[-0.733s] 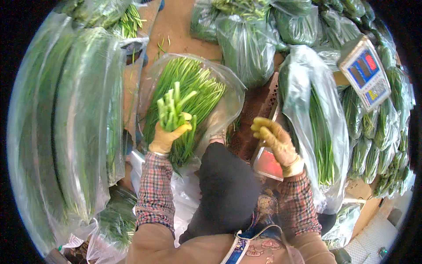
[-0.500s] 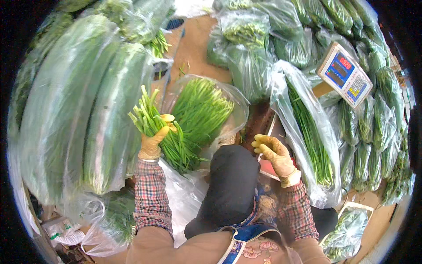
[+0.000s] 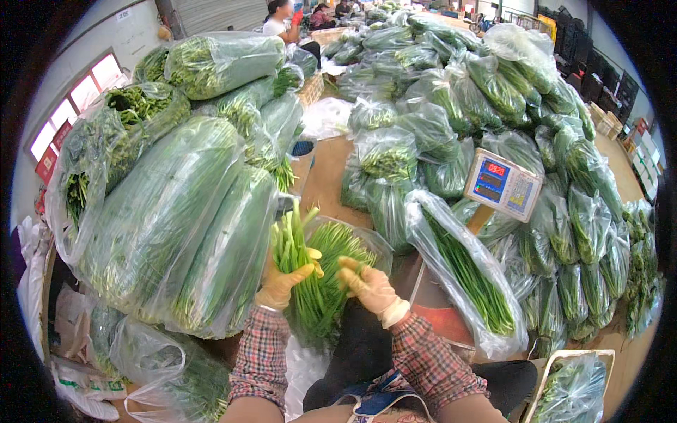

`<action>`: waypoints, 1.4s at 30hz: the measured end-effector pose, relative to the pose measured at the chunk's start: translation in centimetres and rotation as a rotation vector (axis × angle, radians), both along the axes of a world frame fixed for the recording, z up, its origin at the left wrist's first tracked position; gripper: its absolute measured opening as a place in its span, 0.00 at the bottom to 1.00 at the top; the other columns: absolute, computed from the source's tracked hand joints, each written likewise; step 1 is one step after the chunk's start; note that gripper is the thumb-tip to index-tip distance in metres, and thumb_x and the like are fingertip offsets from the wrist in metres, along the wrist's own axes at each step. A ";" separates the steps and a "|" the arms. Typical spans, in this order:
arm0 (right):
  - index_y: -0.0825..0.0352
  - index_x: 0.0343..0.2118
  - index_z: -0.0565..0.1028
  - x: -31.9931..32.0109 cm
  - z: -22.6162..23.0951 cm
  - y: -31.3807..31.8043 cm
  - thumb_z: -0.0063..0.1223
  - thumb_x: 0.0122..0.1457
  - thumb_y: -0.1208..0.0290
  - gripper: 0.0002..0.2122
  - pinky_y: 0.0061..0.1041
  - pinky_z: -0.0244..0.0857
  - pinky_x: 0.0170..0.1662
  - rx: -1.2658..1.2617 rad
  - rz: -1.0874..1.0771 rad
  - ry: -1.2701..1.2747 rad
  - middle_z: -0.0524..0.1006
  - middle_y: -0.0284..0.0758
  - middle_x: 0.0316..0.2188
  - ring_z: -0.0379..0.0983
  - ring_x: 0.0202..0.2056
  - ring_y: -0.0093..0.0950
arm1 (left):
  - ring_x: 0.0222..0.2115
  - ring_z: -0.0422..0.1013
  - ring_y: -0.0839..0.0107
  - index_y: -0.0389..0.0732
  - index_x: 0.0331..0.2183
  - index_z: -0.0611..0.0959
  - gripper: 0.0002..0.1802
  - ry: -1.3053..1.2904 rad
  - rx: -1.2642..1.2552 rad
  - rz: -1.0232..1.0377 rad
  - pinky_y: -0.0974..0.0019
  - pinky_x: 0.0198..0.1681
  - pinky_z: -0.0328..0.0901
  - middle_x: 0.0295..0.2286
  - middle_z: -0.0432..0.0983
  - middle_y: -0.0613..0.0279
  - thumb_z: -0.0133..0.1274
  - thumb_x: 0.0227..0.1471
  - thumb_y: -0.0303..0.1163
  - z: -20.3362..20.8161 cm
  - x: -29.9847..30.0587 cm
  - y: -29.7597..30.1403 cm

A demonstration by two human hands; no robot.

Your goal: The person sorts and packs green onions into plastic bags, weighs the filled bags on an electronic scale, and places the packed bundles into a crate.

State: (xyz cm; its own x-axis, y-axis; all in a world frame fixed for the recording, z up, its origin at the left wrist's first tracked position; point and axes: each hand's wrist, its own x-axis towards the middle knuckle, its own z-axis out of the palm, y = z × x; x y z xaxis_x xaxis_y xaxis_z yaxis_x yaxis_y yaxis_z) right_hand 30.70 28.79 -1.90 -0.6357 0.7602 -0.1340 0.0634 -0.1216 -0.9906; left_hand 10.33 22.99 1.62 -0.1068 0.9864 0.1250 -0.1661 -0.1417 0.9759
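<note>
A bunch of green chives (image 3: pixel 288 241) stands in my left hand (image 3: pixel 283 283), pale cut ends upward and leaves hanging down. The yellowish glove's fingers wrap round the stalks. Just right of the bunch, my right hand (image 3: pixel 372 289), gloved likewise, hovers with its fingers loosely bent and apart; nothing shows in it, and its fingertips are slightly blurred. Behind both hands a larger heap of chives (image 3: pixel 340 243) lies in an opened clear plastic bag (image 3: pixel 381 244). To the right, a long clear bag of chives (image 3: pixel 469 271) lies slantwise beside the scale's display (image 3: pixel 503 185).
Big filled bags of greens (image 3: pixel 166 218) are piled along my left. More bagged greens (image 3: pixel 571 218) are stacked at the right and far back. A white-rimmed crate (image 3: pixel 612 354) stands at the lower right. A person (image 3: pixel 278 25) sits in the far background.
The view has tilted up, bringing the room's far side into sight. My right hand has moved left, close to the chives in my left hand, which keeps its grip.
</note>
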 end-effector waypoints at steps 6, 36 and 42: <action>0.73 0.59 0.57 -0.8 5.9 -1.7 0.44 0.62 0.60 0.27 0.25 0.51 0.59 0.153 -0.070 0.433 0.67 0.41 0.54 0.60 0.56 0.28 | 0.46 0.67 0.67 0.40 0.51 0.67 0.38 0.321 0.116 0.150 0.64 0.49 0.63 0.45 0.70 0.60 0.67 0.38 0.29 2.7 6.5 -0.6; 0.73 0.49 0.69 11.5 10.8 -4.5 0.38 0.64 0.58 0.22 0.18 0.66 0.33 0.221 -0.592 0.455 0.74 0.38 0.42 0.71 0.32 0.23 | 0.31 0.74 0.64 0.36 0.42 0.76 0.21 0.889 0.780 0.066 0.64 0.34 0.69 0.34 0.77 0.58 0.59 0.46 0.35 10.8 12.9 0.4; 0.70 0.46 0.72 14.8 7.6 -7.0 0.33 0.55 0.35 0.36 0.24 0.69 0.39 -0.420 0.024 0.496 0.77 0.39 0.32 0.75 0.31 0.27 | 0.30 0.71 0.69 0.43 0.38 0.78 0.17 1.349 1.227 -0.127 0.66 0.35 0.66 0.29 0.74 0.68 0.56 0.41 0.34 13.3 17.4 -1.3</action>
State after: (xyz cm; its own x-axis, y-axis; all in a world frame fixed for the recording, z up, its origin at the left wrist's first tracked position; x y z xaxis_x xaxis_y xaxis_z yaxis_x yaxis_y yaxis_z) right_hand 45.54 21.82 5.68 -0.7145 0.6920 -0.1027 -0.3821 -0.5090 -0.7713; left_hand 27.73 21.70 14.89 0.7280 0.2742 0.6283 0.4898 -0.8493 -0.1970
